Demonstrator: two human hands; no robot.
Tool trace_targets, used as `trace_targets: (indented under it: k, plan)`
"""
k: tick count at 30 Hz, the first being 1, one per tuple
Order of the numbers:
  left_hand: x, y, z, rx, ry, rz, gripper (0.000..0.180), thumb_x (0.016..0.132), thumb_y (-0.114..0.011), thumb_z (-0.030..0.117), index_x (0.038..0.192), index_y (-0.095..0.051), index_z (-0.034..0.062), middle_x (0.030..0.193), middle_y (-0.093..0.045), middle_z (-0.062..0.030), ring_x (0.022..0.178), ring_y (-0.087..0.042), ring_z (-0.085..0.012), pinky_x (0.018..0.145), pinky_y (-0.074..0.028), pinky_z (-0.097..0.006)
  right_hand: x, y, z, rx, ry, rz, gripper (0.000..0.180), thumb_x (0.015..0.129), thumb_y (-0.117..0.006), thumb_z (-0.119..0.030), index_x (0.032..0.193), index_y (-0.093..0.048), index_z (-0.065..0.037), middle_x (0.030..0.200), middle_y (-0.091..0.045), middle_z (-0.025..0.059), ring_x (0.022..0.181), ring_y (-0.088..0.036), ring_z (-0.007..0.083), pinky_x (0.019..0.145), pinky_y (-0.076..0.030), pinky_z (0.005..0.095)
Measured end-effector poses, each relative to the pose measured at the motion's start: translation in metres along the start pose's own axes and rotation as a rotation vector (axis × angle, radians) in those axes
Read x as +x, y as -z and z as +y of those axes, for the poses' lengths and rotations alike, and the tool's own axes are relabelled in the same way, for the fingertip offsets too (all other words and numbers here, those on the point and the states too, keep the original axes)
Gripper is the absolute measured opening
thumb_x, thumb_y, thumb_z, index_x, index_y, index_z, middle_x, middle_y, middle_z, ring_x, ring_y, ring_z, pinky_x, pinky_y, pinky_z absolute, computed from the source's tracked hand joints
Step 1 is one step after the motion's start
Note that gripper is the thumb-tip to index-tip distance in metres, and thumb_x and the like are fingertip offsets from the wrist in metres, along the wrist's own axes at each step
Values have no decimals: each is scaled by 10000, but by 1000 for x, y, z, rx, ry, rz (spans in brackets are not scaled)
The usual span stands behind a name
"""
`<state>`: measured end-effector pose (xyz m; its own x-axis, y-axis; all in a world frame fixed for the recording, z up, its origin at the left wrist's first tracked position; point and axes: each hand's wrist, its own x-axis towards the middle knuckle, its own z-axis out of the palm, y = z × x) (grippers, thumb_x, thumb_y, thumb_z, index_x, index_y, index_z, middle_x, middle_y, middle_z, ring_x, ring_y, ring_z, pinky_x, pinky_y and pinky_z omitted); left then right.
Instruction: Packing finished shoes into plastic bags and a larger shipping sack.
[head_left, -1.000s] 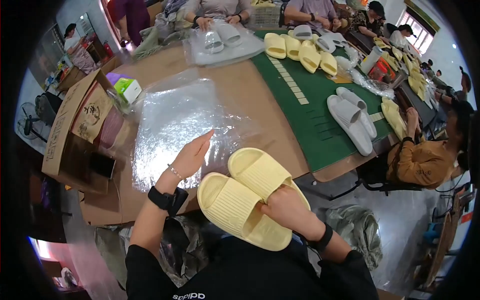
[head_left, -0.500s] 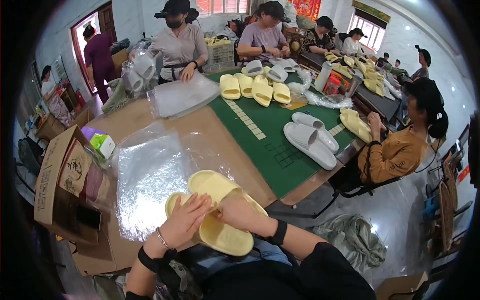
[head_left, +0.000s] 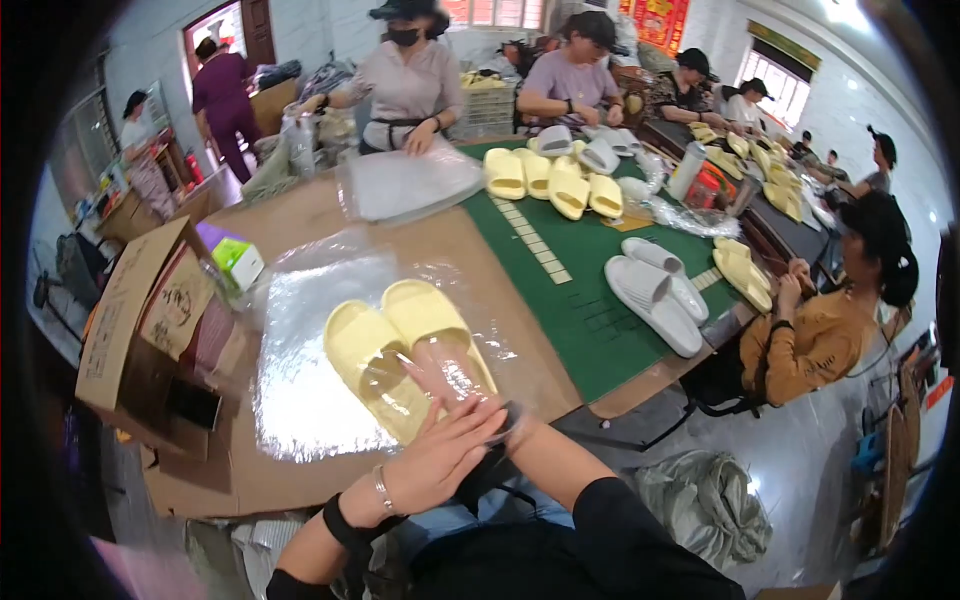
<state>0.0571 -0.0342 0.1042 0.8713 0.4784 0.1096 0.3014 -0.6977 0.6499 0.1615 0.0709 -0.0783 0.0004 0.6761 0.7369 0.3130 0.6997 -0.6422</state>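
Observation:
A pair of pale yellow slippers (head_left: pixel 367 347) lies side by side under clear film, on top of the stacked clear plastic bags (head_left: pixel 300 395) on the brown table. My right hand (head_left: pixel 452 372) is under the film too, closed on the slippers near their straps; its fingertips are partly hidden. Across my right wrist rests my left hand (head_left: pixel 447 455), its fingers stretched out flat near the mouth of the bag. Whether its thumb pinches the film edge cannot be made out.
An open cardboard box (head_left: pixel 135 320) stands at the left beside a green and white packet (head_left: pixel 240 263). Grey slippers (head_left: pixel 655 305) and several yellow ones (head_left: pixel 568 190) lie on the green mat (head_left: pixel 540 320). Co-workers sit and stand around; a crumpled sack (head_left: pixel 700 505) lies on the floor.
The slippers and my right hand have moved forward over the bags and are now under clear film. My left hand has shifted from the slippers onto my right wrist. The view has turned left.

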Motion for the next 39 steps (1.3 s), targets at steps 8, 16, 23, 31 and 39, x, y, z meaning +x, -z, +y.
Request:
trace_targets:
  k: [8, 16, 23, 31, 39]
  plan:
    - [-15, -8, 7, 31, -6, 8, 445, 949, -312, 200, 1375, -291, 73, 1420, -294, -93, 1333, -196, -314, 1071, -49, -516, 97, 14, -58, -707, -527, -743, 351, 899, -425, -307, 978, -551, 11, 884, -605, 213, 781, -593, 349, 655, -464, 428]
    - [-50, -6, -27, 130, 146, -20, 486, 891, -449, 302, 1329, -381, 103, 1393, -339, -106, 1314, -239, -338, 1051, -56, -561, 2, 57, -80, -817, -190, -485, 499, 802, -559, -274, 1204, -450, 2, 1173, -485, 174, 1061, -453, 378, 964, -267, 509]
    - [-77, -41, -77, -423, 564, 789, 549, 860, -565, 215, 1319, -343, 12, 1281, -400, -215, 1202, -374, -279, 954, -342, -366, -73, 161, -164, -609, -457, -553, 295, 763, -613, -203, 1008, -590, -42, 966, -622, 143, 1040, -511, 339, 910, -374, 468]
    - [-89, -53, -83, -1005, 934, 529, 245, 866, -576, 259, 916, -590, 20, 746, -630, -40, 585, -532, -70, 506, -414, -194, -12, 211, -144, -486, -814, -158, 223, 837, -572, -215, 869, -595, 5, 739, -621, 148, 692, -620, 285, 610, -477, 326]
    - [-96, -59, -86, -980, 890, 456, 182, 863, -576, 166, 808, -631, 1, 655, -599, -23, 497, -512, -70, 457, -392, -188, -13, 178, -78, -365, -967, -557, 370, 815, -578, -364, 825, -614, 4, 714, -617, 158, 696, -611, 281, 618, -463, 354]
